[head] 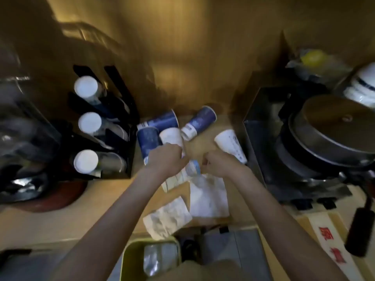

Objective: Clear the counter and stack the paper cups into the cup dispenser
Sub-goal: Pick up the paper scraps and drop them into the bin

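Blue paper cups (160, 121) (201, 120) (147, 143) and white paper cups (172, 136) (231, 144) lie tipped over on the wooden counter (205, 147) near the wall. At the left stands the black cup dispenser (129, 138), holding three slanted stacks of white cups (86, 161). My left hand (166, 158) is closed over the near end of the cup pile, its fingertips on a blurred clear item with a blue ring (194, 168). My right hand (217, 164) is curled shut just right of that item. Whether it grips it is hidden.
Two crumpled napkins (166, 218) (209, 196) lie at the counter's front. A yellow-green bin (129, 258) with a plastic bottle inside sits below the edge. On the right is a dark metal machine (324, 130) with a black handle (361, 232). Dark clutter fills the far left.
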### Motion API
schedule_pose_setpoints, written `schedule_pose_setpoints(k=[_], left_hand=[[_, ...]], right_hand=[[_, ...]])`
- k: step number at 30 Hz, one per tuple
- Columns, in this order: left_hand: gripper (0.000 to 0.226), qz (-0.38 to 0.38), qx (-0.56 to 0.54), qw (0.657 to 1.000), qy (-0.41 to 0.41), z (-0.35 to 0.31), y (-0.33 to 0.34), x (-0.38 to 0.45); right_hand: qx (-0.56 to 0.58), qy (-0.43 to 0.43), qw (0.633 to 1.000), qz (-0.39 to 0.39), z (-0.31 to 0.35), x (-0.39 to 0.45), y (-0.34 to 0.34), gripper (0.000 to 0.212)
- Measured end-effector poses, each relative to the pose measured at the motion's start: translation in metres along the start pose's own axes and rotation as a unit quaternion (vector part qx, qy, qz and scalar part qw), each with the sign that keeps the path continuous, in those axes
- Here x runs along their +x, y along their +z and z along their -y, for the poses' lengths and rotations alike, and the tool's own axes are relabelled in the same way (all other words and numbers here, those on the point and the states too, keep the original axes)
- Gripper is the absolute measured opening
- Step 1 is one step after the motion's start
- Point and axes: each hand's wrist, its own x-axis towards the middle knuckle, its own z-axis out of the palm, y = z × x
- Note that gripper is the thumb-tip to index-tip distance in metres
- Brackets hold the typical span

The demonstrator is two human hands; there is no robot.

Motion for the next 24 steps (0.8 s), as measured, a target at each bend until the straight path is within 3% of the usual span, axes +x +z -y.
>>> schedule_pose_setpoints(k=[6, 9, 11, 14, 19, 22, 24], left_hand=[[0.025, 0.04, 0.011, 0.999, -0.017, 0.018, 0.098, -0.035], [0.033, 0.066, 0.012, 0.997, -0.042, 0.031, 0.146, -0.05], [0.04, 0.064, 0.011, 0.998, -0.017, 0.036, 0.171, -0.06], [0.054, 0.089, 0.066, 0.994, 0.022, 0.042, 0.192, -0.069], [0.063, 0.072, 0.086, 0.994, -0.005, 0.043, 0.202, -0.079], [0.045, 0.049, 0.074, 0.994, -0.058, 0.039, 0.199, -0.08], [0.025, 0.048, -0.005, 0.995, -0.09, 0.041, 0.195, -0.084]], right_hand=[[-0.06, 0.025, 0.998, 0.002, -0.038, -0.001, 0.091, 0.029], [-0.057, 0.015, 0.998, -0.004, -0.051, -0.002, 0.124, 0.048], [-0.026, 0.011, 0.999, -0.018, -0.056, -0.005, 0.137, 0.052], [0.007, -0.017, 0.996, -0.087, -0.067, -0.004, 0.151, 0.043], [0.021, -0.021, 0.995, -0.098, -0.072, -0.007, 0.158, 0.02], [0.031, -0.011, 0.993, -0.109, -0.066, -0.011, 0.16, 0.023], [0.068, 0.002, 0.991, -0.114, -0.058, -0.014, 0.162, 0.036]])
